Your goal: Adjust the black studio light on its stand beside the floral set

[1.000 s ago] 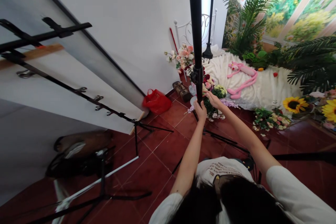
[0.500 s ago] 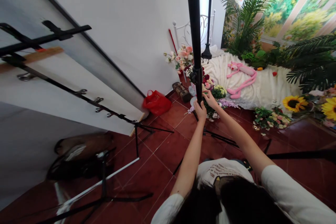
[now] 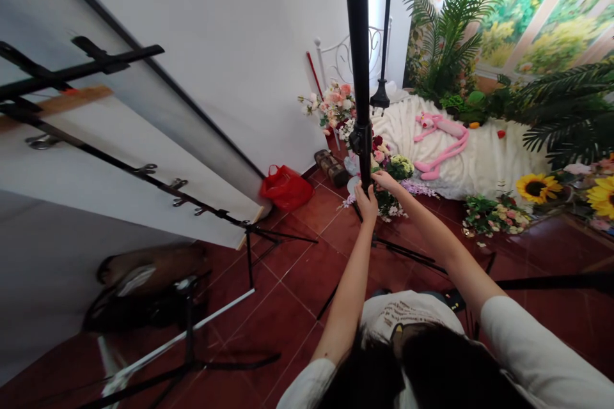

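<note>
A black light stand [image 3: 361,83] rises upright in front of me, with a joint collar partway up its pole. My left hand [image 3: 367,203] is closed around the pole below that collar. Just to the right, my right hand [image 3: 385,181] has its fingers pinched together against the pole's side; whatever they grip there is too small to make out. A black power plug [image 3: 380,97] dangles on its cable beside the pole, touched by neither hand. The stand's dark legs [image 3: 407,252] spread over the floor below.
At left, a white panel [image 3: 192,185] is clamped to a black crossbar. A red bag [image 3: 286,188] lies by the wall. Artificial flowers [image 3: 338,105] and a pink plush toy [image 3: 441,140] on white fabric [image 3: 508,166] fill the right. A white pole [image 3: 211,315] slants near the floor.
The stand's pole leans slightly further right at its top, and the plug has shifted a little right with it. My right hand's fingers have drawn together beside the pole; my left hand keeps its hold.
</note>
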Available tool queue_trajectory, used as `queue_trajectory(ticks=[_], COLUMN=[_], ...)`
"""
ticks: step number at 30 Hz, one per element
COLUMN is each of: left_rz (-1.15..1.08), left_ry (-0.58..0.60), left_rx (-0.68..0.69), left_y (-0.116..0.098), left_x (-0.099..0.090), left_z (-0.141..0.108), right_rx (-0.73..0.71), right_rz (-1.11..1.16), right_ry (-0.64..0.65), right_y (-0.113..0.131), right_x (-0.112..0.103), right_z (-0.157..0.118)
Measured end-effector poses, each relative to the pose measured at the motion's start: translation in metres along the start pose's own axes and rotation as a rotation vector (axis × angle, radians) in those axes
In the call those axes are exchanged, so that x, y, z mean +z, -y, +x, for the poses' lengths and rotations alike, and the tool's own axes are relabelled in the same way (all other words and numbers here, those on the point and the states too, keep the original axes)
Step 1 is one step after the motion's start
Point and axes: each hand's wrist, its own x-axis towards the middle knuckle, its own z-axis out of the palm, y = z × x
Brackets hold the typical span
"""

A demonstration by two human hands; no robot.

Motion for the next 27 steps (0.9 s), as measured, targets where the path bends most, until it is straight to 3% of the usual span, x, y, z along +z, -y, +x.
queue_trajectory(ticks=[4,7,11,17,25,27], left_rz=[-0.014,-0.015,-0.022,-0.037,-0.090,-0.123], left_ry=[0.040,0.071,0.102,0.147,0.167,0.171], left_rx=[-0.001,-0.019,-0.037,-0.026,-0.044,-0.047], left_y=[0.001,0.001,-0.001,-0.006,-0.005,-0.004], left_x=[-0.003,-0.006,-0.010,-0.019,-0.021,-0.020], left_z=[-0.002,-0.003,-0.003,-0.002,0.000,0.001], right_rx=[-0.010,-0.033,-0.096,-0.025,-0.052,-0.057], right_rz=[0.527,0.680,0.725,0.747,0.725,0.682], right_ry=[0.095,0.077,0.056,0.071,-0.235,-0.247], right_y=[-0.014,-0.023,-0.031,-0.028,-0.022,-0.019], right_x=[0.009,0.018,0.027,0.032,0.041,0.042], right_z=[-0.020,-0.028,-0.029,-0.027,-0.015,-0.011])
